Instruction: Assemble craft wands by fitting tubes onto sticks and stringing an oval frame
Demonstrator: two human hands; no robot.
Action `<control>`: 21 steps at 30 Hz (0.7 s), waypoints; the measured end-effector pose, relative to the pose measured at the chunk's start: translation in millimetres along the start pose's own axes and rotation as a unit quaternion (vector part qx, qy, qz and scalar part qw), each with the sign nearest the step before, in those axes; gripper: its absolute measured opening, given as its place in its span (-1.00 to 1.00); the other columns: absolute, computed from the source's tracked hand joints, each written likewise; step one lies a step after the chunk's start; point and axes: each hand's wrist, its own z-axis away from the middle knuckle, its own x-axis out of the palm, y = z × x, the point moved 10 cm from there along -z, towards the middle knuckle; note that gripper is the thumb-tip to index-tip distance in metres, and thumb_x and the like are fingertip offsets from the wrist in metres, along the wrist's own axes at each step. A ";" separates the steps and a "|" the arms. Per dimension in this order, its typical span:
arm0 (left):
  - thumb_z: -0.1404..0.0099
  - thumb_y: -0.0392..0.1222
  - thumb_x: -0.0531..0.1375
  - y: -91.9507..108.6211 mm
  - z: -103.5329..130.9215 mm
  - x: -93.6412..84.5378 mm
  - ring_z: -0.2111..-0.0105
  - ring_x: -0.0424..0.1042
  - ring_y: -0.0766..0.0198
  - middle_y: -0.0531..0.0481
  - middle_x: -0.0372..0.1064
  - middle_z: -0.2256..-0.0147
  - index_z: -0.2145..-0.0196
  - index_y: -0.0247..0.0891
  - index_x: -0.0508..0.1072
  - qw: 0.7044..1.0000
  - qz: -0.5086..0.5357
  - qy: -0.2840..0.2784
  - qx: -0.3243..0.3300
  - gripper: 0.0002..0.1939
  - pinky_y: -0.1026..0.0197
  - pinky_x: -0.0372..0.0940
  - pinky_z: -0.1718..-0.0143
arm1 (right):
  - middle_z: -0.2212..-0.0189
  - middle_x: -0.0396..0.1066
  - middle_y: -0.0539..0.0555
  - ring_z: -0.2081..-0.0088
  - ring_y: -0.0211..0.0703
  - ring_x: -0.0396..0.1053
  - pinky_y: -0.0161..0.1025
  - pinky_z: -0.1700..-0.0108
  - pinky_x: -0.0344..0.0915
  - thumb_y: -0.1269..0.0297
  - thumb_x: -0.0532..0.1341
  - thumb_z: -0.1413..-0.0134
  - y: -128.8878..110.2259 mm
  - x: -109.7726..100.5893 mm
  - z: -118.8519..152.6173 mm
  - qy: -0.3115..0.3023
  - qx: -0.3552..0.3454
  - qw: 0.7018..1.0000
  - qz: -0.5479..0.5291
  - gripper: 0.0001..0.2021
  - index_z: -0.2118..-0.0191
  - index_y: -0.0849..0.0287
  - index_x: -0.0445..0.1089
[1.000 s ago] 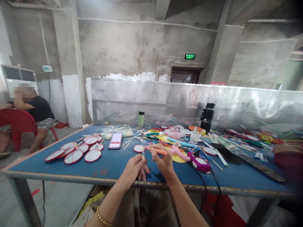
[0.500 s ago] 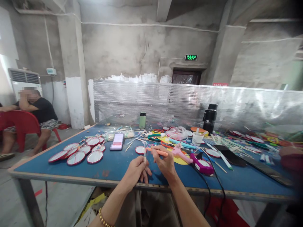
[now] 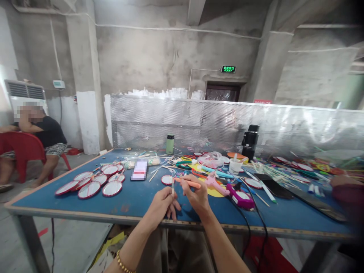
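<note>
Both forearms are bare of sleeves, and a gold beaded bracelet (image 3: 124,263) circles the left wrist.

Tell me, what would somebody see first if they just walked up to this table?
Probably the two hands at the near edge: the left hand pinches a thin white stick upright, and the right hand holds an orange pen to it. Next, the red-rimmed discs clustered on the left of the blue table, and the pink glue gun amid the clutter on the right.

Surface finishes noted at workbench.
Matt blue table top (image 3: 136,199); perforated shiny metal screen (image 3: 199,121); smooth orange plastic pen (image 3: 189,182); rough concrete wall (image 3: 148,57).
</note>
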 end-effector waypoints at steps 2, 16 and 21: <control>-0.28 -0.10 0.05 0.8 0.4 -0.1 0.75 0.39 0.38 -0.01 0.51 0.54 0.37 -0.26 0.25 1.000 -0.002 0.002 0.000 -0.83 0.42 0.02 0.75 | 0.46 0.48 0.04 0.53 -0.28 0.36 -0.35 0.49 0.28 0.29 0.16 -0.15 -0.4 2.1 0.0 -0.008 -0.001 1.000 -0.002 -0.84 0.34 0.19 0.47; -0.29 -0.10 0.05 1.6 0.1 -0.5 0.75 0.39 0.38 -0.01 0.51 0.53 0.36 -0.26 0.25 1.000 -0.005 0.003 0.005 -0.83 0.42 0.03 0.75 | 0.47 0.46 0.02 0.52 -0.26 0.37 -0.33 0.43 0.30 0.32 0.15 -0.16 -1.7 3.2 0.9 -0.017 -0.011 1.000 0.002 -0.86 0.33 0.18 0.46; -0.29 -0.10 0.05 1.9 0.4 -1.5 0.75 0.39 0.38 -0.02 0.51 0.52 0.37 -0.25 0.25 1.000 -0.004 0.005 0.009 -0.83 0.41 0.03 0.75 | 0.52 0.44 0.01 0.54 -0.27 0.35 -0.36 0.48 0.27 0.33 0.16 -0.14 -5.9 4.6 1.2 -0.028 -0.017 0.999 -0.002 -0.83 0.42 0.19 0.45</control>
